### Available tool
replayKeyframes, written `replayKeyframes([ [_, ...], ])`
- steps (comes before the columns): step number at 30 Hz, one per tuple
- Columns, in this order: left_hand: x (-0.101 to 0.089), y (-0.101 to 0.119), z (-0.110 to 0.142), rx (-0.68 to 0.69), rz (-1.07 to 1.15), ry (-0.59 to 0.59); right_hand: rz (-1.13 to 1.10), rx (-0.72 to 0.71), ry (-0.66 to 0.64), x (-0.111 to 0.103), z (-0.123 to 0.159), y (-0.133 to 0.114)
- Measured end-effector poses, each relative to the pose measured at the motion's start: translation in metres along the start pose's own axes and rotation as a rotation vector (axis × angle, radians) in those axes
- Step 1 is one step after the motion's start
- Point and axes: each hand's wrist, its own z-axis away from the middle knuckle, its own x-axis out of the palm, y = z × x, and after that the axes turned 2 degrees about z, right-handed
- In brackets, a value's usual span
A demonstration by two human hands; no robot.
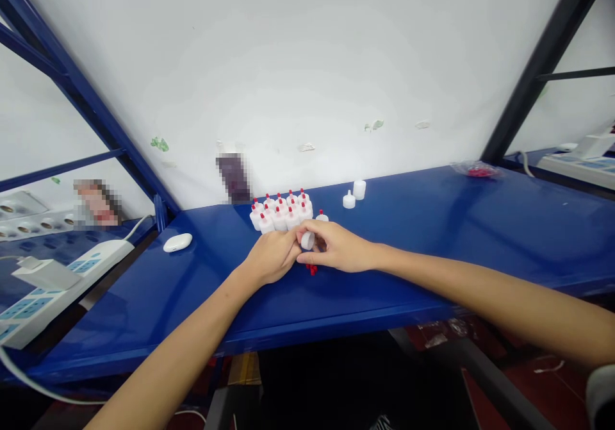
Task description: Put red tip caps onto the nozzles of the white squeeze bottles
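Note:
Over the blue table, my left hand (276, 255) and my right hand (343, 247) meet, with fingers closed around a small white plastic bottle (308, 241). Its round end faces me; fingers hide the rest. Small red tips (312, 270) lie just below my hands, partly covered. Behind my left hand stand several white bottles with red tips (280, 214), packed in rows. One more red-tipped bottle (322, 216) shows just past my right hand, half hidden. Farther back right are a white nozzle cap (348, 200) and a white bottle without a nozzle (359, 190).
The blue table (413, 225) runs along a white wall. A white earbud case (177, 243) lies at left, and a dark pixelated object (234, 177) leans on the wall. A clear bag with red pieces (480, 170) sits back right. Power strips (62, 282) stand beyond the left edge.

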Motion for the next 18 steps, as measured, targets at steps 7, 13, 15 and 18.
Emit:
replayKeyframes([
  [7, 0.005, 0.016, -0.003, -0.029, -0.068, 0.007, 0.185, -0.072, 0.055, -0.003, -0.002, -0.007],
  [13, 0.000, 0.017, 0.000, -0.091, -0.053, 0.077, 0.194, -0.061, 0.122, -0.004, -0.001, -0.007],
  [15, -0.004, 0.009, 0.003, -0.190, -0.047, 0.190, 0.258, -0.026, 0.247, -0.010, -0.001, -0.003],
  [18, -0.007, 0.001, 0.007, -0.159, -0.006, 0.223, 0.453, 0.012, 0.374, -0.029, -0.001, 0.006],
])
